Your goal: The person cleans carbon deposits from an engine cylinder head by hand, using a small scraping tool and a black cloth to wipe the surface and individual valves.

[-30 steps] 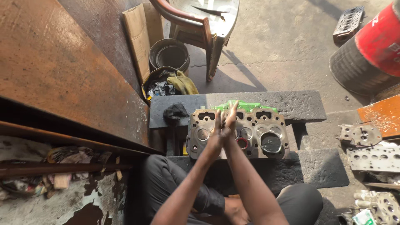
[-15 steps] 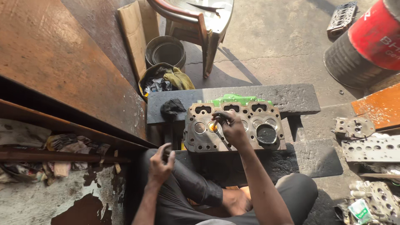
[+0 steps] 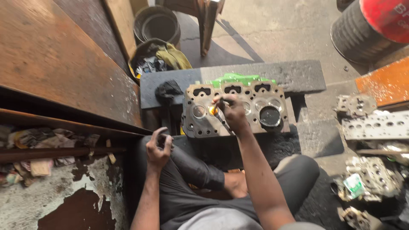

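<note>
A grey metal cylinder head with round valve seats lies flat in front of my knees on a dark slab. My right hand rests on top of it, fingers closed on a thin stick-like tool whose tip stands in a valve seat with an orange-yellow spot. My left hand is off the head, hovering above my left knee with the fingers loosely curled and nothing visible in it. A black round cap sits in a seat to the right of my right hand.
A green part and a black rag lie on the dark slab behind the head. More cylinder heads are stacked at right. A rusty sloping panel fills the left; a tyre stands top right.
My two hands were pressed together over the head spinning the tool. The left hand has since dropped back to my knee, and the right hand stays on the tool.
</note>
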